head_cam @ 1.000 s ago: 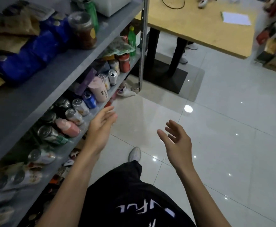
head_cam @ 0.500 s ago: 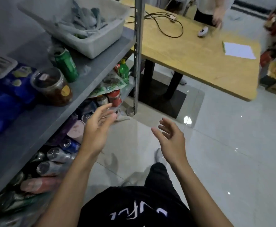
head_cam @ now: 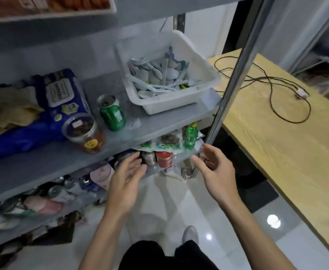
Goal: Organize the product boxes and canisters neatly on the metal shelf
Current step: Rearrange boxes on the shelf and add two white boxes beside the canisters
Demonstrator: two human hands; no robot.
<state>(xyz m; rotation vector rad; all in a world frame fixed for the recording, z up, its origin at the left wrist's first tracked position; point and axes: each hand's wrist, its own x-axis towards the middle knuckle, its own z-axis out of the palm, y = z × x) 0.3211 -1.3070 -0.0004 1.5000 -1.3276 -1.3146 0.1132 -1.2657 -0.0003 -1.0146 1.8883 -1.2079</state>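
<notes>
Now both hands seen lifted, compared with half second ago, toward front edge of grey metal shelf (head_cam: 42, 162), mid-frame. Left hand (head_cam: 126, 178) empty, fingers loosely spread, before red cylindrical canister (head_cam: 164, 158) on lower tier. Right hand (head_cam: 214, 168) empty, fingers relaxed, near steel upright post (head_cam: 236, 75). Green drink can (head_cam: 113, 114) and clear round plastic jar (head_cam: 84, 133) left standing untouched, centre-left. Nothing grasped; tidying judged not yet begun.

Your left hand (head_cam: 125, 184) hides part of the lower shelf (head_cam: 154, 170); the cans (head_cam: 42, 205) there blur past reading, and the top edge crops a box (head_cam: 48, 6).
</notes>
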